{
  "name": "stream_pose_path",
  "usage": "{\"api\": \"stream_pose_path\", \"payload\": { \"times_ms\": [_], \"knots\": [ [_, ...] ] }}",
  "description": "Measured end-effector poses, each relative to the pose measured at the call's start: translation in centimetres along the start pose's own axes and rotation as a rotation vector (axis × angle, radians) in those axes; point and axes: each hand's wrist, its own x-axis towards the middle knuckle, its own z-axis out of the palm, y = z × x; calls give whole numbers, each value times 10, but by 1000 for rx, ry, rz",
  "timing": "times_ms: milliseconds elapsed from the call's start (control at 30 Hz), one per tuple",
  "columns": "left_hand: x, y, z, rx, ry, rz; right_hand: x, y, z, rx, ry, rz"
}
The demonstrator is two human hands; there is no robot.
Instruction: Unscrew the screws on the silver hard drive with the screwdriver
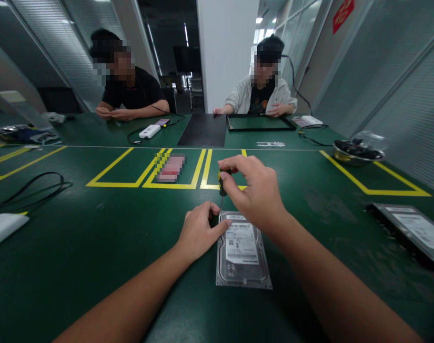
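Note:
A silver hard drive (242, 247) with a white printed label lies flat on the green table in front of me. My left hand (200, 231) grips its far left side, the thumb resting on the top face and the fingers at the edge. Pinched between the thumb and fingers of my right hand (257, 188) is a small screwdriver (222, 186) with a black and yellow handle. It stands nearly upright, its thin shaft reaching down to the drive's far left corner. The tip is too small to make out.
More hard drives (413, 228) are stacked at the right. A bowl of dark parts (358, 151) sits behind them. Yellow tape (113, 185) marks the table. A white device (5, 228) and black cable (41, 176) lie left. Two people sit opposite, near a black frame (261, 128).

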Motion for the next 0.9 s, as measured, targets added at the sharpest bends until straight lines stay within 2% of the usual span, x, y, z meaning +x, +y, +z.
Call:
{"api": "stream_pose_path", "payload": {
  "times_ms": [467, 733, 900],
  "knots": [
    [0, 1, 0, 2, 6, -5, -1, 0, 0, 5, 15, 25],
    [0, -1, 1, -17, 15, 7, 2, -2, -2, 52, 23, -36],
    [0, -1, 2, -28, 19, 11, 2, -2, -3, 25, 7, 27]
  ]
}}
